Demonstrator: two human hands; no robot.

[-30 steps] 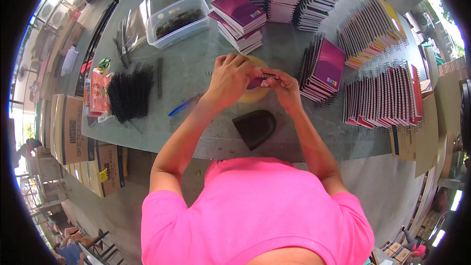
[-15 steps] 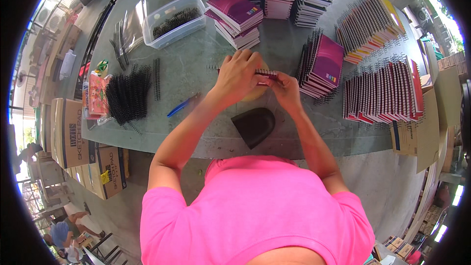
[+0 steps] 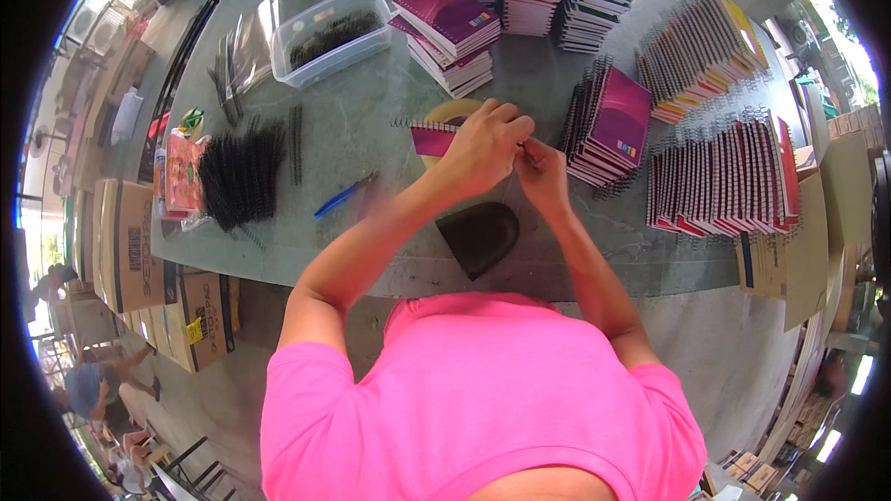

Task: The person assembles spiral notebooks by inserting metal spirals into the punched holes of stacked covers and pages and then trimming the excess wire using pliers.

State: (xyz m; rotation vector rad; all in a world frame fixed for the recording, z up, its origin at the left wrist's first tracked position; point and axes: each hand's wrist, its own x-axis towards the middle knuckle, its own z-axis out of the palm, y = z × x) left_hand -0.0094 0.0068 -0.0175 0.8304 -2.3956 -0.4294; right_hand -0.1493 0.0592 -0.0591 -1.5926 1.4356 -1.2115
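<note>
A small purple-covered notebook [image 3: 432, 140] lies at the middle of the table, partly on a roll of tan tape [image 3: 453, 111]. A dark spiral coil [image 3: 401, 122] runs along its far edge and sticks out past its left end. My left hand [image 3: 490, 146] is closed over the notebook's right part and hides it. Close against it, my right hand [image 3: 545, 174] pinches with thumb and fingers at the spine's right end; what sits between those fingertips is hidden. Nearer me rests a dark half-round block [image 3: 478, 237]. A blue pen-like tool [image 3: 343, 195] lies to the left.
Loose black coils [image 3: 241, 176] are heaped at left, with more in a clear plastic box [image 3: 380, 42]. Purple notebooks [image 3: 450, 23] are stacked ahead. At right stand purple [image 3: 620, 121], red [image 3: 724, 176] and yellow-edged [image 3: 710, 56] notebook piles. Cardboard boxes [image 3: 135, 241] flank the table.
My left hand has slid right along the notebook, uncovering its left part and the tape roll. My right hand has shifted slightly, its fingertips now meeting beside the left hand.
</note>
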